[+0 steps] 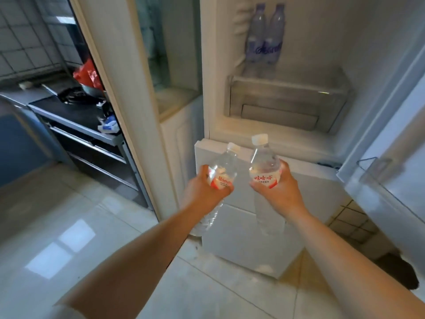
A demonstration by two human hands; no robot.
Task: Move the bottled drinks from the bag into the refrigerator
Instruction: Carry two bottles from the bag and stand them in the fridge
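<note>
Gripping one water bottle (pixel 222 168) per hand, fingers (pixel 226 189) wrapped around each label.

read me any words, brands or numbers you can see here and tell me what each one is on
"娃哈哈", red characters on the label of the right-hand bottle, held by the right hand.
Left-hand bottle, in the left hand: red print, too blurred to read.
Two fridge bottles: blue script, too blurred to read.
No numbers are legible.
</note>
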